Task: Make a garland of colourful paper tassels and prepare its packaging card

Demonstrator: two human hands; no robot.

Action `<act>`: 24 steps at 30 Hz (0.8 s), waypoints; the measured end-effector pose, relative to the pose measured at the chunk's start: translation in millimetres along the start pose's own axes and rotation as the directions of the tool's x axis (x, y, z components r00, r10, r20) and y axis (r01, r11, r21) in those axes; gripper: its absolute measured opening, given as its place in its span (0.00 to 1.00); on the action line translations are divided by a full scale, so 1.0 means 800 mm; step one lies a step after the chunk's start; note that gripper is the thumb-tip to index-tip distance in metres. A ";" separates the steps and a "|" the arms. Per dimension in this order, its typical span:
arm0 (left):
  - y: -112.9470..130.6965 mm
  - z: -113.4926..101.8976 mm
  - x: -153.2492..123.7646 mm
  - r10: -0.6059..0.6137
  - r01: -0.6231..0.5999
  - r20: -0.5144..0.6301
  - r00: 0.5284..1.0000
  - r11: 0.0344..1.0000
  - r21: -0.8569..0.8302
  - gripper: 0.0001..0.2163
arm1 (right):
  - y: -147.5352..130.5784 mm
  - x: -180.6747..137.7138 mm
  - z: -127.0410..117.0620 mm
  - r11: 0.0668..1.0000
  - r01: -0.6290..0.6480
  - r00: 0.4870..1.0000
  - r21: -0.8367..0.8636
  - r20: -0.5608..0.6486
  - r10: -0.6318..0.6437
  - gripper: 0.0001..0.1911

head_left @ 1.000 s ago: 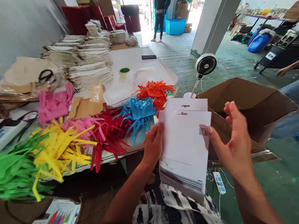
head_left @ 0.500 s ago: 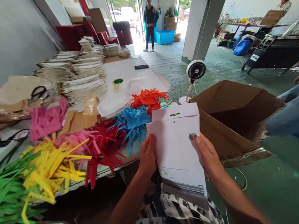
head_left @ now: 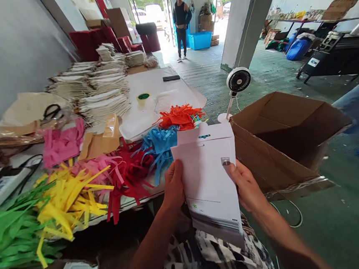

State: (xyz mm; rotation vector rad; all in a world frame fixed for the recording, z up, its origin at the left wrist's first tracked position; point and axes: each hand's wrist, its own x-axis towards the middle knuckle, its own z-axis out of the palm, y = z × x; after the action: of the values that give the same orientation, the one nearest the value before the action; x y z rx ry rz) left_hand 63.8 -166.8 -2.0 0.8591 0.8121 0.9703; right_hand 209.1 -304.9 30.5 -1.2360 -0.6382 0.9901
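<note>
A stack of white packaging bags (head_left: 209, 178) with hang holes stands upright on my lap. My left hand (head_left: 173, 186) grips its left edge, fingers wrapped behind and thumb in front. On the right edge sits my right hand (head_left: 246, 187), thumb pressed on the top sheet just below a small grey label. Just behind the stack on the table (head_left: 159, 84) lie bunches of cut paper fringe: blue (head_left: 160, 143), orange (head_left: 181, 116), red (head_left: 126, 168), yellow (head_left: 70, 194) and green (head_left: 10, 229).
An open cardboard box (head_left: 288, 137) lies tilted to my right. A small white fan (head_left: 237, 83) stands behind it. The table holds stacks of folded cloth bags (head_left: 103, 95), scissors (head_left: 52, 112), green tape (head_left: 143, 96) and a phone (head_left: 171, 78). A person (head_left: 181, 21) stands in the far doorway.
My right hand, open and off the stack a second ago, has closed onto its right edge. The stack has shifted slightly left and lower; another person's arm at the right has left view.
</note>
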 end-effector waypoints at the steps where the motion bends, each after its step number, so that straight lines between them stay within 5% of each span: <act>1: 0.000 -0.002 0.002 0.009 -0.008 -0.008 1.000 1.000 0.005 0.27 | 0.000 -0.001 0.001 0.999 -0.039 0.999 0.026 0.029 0.039 0.32; 5: 0.001 -0.010 0.008 0.024 -0.023 -0.037 0.999 1.000 0.015 0.26 | 0.013 -0.004 0.003 0.989 -0.130 0.988 0.070 0.089 0.123 0.29; 10: -0.002 -0.014 0.011 0.027 -0.027 0.010 1.000 0.997 0.075 0.25 | 0.040 0.004 -0.005 0.997 -0.060 0.998 0.054 -0.034 0.061 0.27; 14: -0.003 -0.016 0.013 0.087 -0.087 0.003 0.996 0.989 0.119 0.25 | 0.050 0.005 -0.018 0.999 -0.040 0.998 -0.018 0.046 0.040 0.27; 24: -0.020 -0.011 0.001 0.143 -0.140 0.002 0.990 0.968 0.209 0.27 | 0.017 0.016 -0.025 0.979 0.150 0.987 -0.141 -0.036 -0.157 0.28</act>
State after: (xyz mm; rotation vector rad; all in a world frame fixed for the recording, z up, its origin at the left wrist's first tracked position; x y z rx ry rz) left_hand 61.7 -169.2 -19.8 1.1052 0.8844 1.0284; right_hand 228.0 -302.8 11.4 -1.3058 -0.7639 0.7972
